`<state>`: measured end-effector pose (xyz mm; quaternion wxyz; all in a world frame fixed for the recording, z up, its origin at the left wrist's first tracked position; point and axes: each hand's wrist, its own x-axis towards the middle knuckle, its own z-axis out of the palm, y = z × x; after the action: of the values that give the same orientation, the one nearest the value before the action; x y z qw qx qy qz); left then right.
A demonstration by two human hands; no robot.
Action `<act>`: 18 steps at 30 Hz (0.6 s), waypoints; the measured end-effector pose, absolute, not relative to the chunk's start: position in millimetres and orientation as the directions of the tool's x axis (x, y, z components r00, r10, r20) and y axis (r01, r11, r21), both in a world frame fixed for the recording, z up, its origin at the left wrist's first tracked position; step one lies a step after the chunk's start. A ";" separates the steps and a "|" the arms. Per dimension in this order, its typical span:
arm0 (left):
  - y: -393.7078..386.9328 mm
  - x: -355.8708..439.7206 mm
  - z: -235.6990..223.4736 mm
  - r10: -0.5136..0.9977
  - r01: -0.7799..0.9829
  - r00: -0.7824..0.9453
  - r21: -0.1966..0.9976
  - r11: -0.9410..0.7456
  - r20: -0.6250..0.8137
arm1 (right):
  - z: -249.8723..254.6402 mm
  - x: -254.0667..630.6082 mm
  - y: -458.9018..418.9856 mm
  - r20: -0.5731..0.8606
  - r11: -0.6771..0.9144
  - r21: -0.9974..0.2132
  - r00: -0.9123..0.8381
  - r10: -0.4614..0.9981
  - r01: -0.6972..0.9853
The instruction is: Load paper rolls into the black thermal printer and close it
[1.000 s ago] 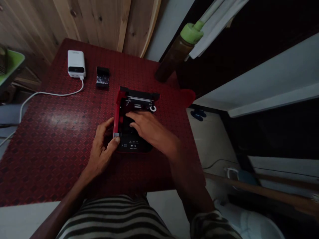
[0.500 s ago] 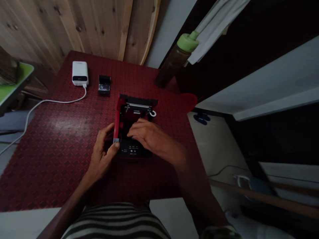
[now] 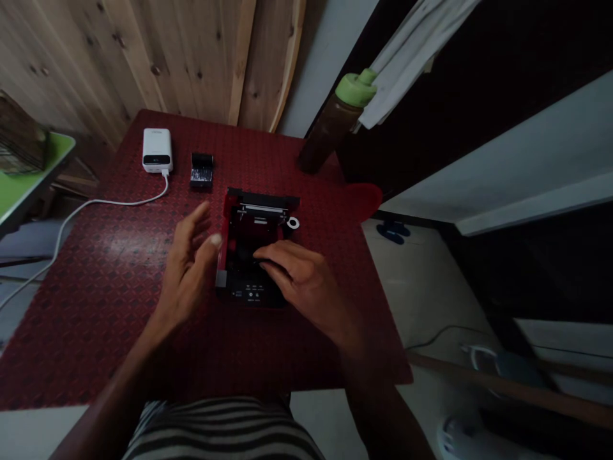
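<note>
A small red and black device that looks like a label printer (image 3: 249,294) lies on the table with its lid raised, its inside dark. My left hand (image 3: 189,259) is just left of its red side, fingers apart, holding nothing. Over the open compartment, my right hand (image 3: 299,268) has its thumb and fingers pinched together. Something dark may be between those fingertips, but I cannot make it out. A small white ring (image 3: 293,223) sits at the device's right edge. Behind it to the left lies a roll of shiny black film (image 3: 202,176), partly unrolled.
On the red patterned table (image 3: 110,306), a white power bank (image 3: 157,150) stands at the back left, its white cable (image 3: 115,203) running off to the left. A brown bottle with a green cap (image 3: 330,124) stands at the back right, near a red rounded object (image 3: 366,201).
My left hand has let go of the device's left edge and opened beside it. The right hand has shifted slightly right, its fingers still pinched over the compartment.
</note>
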<state>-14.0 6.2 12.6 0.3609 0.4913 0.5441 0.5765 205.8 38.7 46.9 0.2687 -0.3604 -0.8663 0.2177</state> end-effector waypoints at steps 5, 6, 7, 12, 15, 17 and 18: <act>51.8 -11.2 31.1 0.940 0.148 -0.214 0.960 -0.236 0.264 | 41.1 202.9 18.3 0.439 0.708 -0.404 -0.556 0.706 0.580; 55.4 -10.9 32.7 0.937 0.134 -0.230 0.963 -0.235 0.261 | 41.0 201.6 13.8 0.474 0.716 -0.348 -0.545 0.691 0.605; 56.9 -11.0 33.7 0.933 0.117 -0.250 0.965 -0.235 0.257 | 41.0 200.2 9.4 0.512 0.722 -0.295 -0.534 0.673 0.626; 40.3 -13.6 28.1 0.945 0.032 -0.258 0.979 -0.200 0.201 | 38.8 192.1 -7.2 0.637 0.694 -0.174 -0.458 0.621 0.699; 20.6 -13.0 15.1 0.964 -0.103 -0.266 0.993 -0.052 0.023 | 36.0 189.9 -11.9 0.666 0.671 -0.147 -0.428 0.610 0.727; 8.5 -11.4 5.1 0.966 -0.188 -0.240 0.981 0.053 -0.099 | 33.9 190.4 -13.5 0.666 0.659 -0.152 -0.416 0.619 0.736; 3.6 -10.4 1.0 0.965 -0.207 -0.224 0.974 0.088 -0.134 | 32.9 190.9 -14.0 0.658 0.655 -0.173 -0.409 0.632 0.735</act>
<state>-10.4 3.6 1.0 0.5106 0.3564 0.5320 0.5738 190.9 -14.0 32.9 0.3583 -0.4089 -0.8362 -0.0720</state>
